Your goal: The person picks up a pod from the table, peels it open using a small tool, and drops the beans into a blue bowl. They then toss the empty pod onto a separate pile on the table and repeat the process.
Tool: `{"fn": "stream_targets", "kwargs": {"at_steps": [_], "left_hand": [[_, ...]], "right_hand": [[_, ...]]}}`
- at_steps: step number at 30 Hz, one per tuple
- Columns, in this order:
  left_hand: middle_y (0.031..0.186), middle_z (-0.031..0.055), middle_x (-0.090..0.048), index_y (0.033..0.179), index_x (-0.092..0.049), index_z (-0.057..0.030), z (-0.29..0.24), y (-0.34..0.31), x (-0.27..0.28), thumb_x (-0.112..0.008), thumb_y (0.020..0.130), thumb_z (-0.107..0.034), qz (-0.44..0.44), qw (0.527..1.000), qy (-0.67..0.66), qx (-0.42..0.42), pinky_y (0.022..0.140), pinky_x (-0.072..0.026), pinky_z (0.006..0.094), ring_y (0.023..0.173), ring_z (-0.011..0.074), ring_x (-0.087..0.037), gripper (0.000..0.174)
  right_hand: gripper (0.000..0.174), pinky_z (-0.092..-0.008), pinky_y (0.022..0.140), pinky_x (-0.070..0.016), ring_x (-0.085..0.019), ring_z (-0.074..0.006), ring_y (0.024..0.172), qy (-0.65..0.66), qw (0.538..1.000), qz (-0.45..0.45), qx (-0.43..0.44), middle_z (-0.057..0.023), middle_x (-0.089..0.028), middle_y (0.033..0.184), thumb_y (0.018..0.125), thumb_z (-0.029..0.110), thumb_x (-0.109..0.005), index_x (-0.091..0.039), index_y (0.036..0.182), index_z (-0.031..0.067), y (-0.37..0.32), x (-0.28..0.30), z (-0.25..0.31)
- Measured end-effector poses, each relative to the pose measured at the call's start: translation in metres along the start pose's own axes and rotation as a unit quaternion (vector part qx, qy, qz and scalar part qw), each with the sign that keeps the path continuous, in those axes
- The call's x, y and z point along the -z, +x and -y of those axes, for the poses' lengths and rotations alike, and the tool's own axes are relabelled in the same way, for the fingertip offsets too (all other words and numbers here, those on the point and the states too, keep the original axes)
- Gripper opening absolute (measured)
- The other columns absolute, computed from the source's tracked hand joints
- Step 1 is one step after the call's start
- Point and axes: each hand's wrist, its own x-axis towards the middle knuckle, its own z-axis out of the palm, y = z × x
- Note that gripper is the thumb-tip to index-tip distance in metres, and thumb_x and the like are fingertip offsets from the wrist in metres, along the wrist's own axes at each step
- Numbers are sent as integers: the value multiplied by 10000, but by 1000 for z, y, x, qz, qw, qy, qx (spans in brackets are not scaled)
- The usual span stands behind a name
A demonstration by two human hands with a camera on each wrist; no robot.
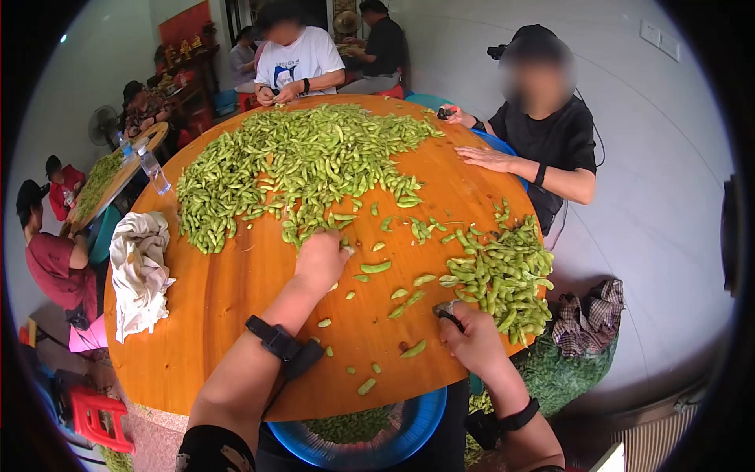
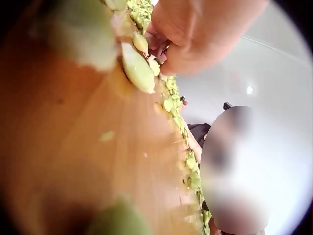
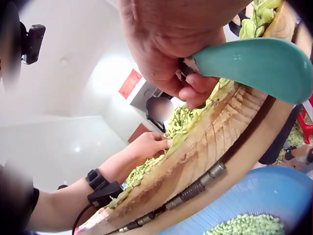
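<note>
A person's left hand (image 1: 321,261) is at the near edge of a broad heap of green bean pods (image 1: 314,157) on a round wooden table (image 1: 220,330), its fingers bent, though the angle leaves it impossible to tell whether they pinch a pod. The right hand (image 1: 476,340), fingers curled round a teal-handled tool (image 3: 254,66), is beside a smaller pile of pods (image 1: 507,275), with loose pods (image 1: 376,267) scattered between the hands. Below the table's near edge, a blue basin (image 1: 431,418) holds shelled beans (image 3: 249,226).
</note>
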Motion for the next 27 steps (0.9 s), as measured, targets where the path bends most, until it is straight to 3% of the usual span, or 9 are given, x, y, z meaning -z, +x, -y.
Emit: {"fn": "stream_targets", "kwargs": {"at_steps": [3,4,7,10,13,15,18,25,27], "left_hand": [[912,208,-617,906,-641,9,5,5,-1,-694,783,-158,0,1000,-13,23,764,-495,423,853,363,-617,213],[911,204,-620,899,-638,17,1,0,5,-682,794,-129,5,1000,-6,-8,716,-508,392,775,344,-623,185],[884,153,-631,966,-641,19,-25,-30,28,-648,830,-71,90,989,-114,-39,634,-510,316,668,250,-624,163],[871,96,-625,1066,-629,13,-48,-72,36,-602,863,-12,112,951,-287,-34,588,-492,248,614,149,-597,207],[868,57,-617,1145,-601,8,-52,-99,41,-584,878,4,149,930,-334,-16,597,-493,232,647,102,-603,267],[866,83,-613,1146,-593,7,-53,-107,42,-593,849,33,150,936,-319,-10,607,-502,259,663,147,-615,299],[869,149,-602,1125,-590,-1,-52,-112,41,-596,788,75,88,965,-218,-114,628,-511,301,734,264,-635,346],[882,157,-603,1113,-581,-4,-48,-117,32,-571,795,79,57,962,-244,-113,665,-519,337,780,295,-642,329],[959,198,-588,1140,-559,-20,-44,-117,29,-569,794,36,64,961,-233,-136,694,-520,442,823,404,-605,350]], "right_hand": [[211,-302,596,-465,-570,-165,604,0,1000,6,19,-143,-602,716,856,23,-540,-603,1053,-17,2,-4,5],[229,-257,516,-435,-533,-94,550,63,996,43,-46,-62,-592,706,886,54,-524,-604,1096,12,1,-2,19],[194,-177,410,-360,-480,-28,499,201,971,60,-114,17,-555,676,913,52,-514,-610,1081,41,10,-16,30],[132,-174,404,-359,-499,-35,513,270,949,88,-136,2,-579,719,937,77,-512,-613,1005,28,15,-36,34],[121,-181,400,-366,-521,-49,523,319,929,112,-151,-17,-599,740,949,111,-526,-607,940,23,12,-52,36],[125,-181,399,-360,-528,-52,529,333,923,119,-151,-15,-599,739,951,111,-524,-609,920,26,9,-59,38],[133,-192,396,-362,-519,-49,515,339,922,122,-143,10,-570,693,951,123,-512,-600,903,37,2,-64,36],[136,-181,393,-341,-506,-47,510,334,930,83,-126,-7,-587,712,952,107,-525,-610,873,37,-2,-79,27],[130,-184,385,-330,-481,-45,486,348,927,46,-128,-5,-582,703,952,107,-525,-614,883,41,-2,-85,28]]}}
